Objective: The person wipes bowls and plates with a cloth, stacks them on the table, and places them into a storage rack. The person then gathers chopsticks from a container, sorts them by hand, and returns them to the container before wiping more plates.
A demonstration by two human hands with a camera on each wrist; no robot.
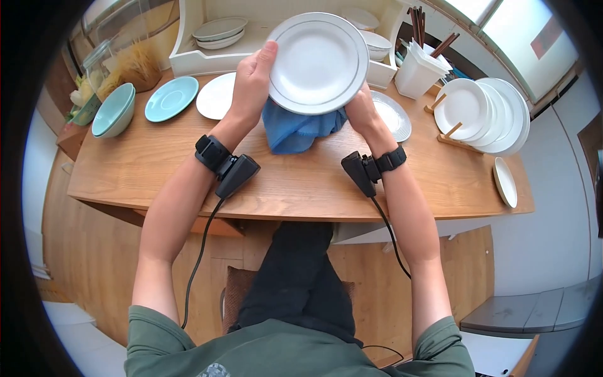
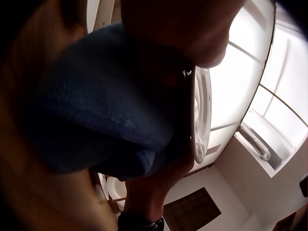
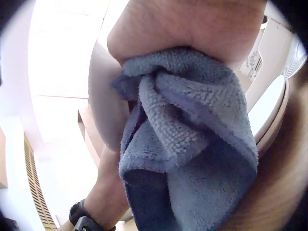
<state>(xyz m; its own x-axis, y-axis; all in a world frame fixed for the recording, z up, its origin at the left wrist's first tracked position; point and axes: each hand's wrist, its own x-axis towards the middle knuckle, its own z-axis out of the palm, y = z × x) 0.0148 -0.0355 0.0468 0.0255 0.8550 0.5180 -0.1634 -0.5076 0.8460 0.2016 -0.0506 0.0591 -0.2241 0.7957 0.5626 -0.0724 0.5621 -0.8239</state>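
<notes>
A white plate with a thin grey ring near its rim is held up over the table, its face toward the head camera. My left hand grips its left edge, thumb on the front of the rim. At the plate's lower right is my right hand, its fingers mostly hidden behind the plate. A blue cloth hangs below the plate. In the right wrist view the bunched cloth hangs from my right hand, which holds it against the plate's back.
Green-blue bowls, a matching plate and a white plate stand left. Right are a ridged plate, a rack of white plates, a chopstick holder and a small dish. A white shelf stands behind.
</notes>
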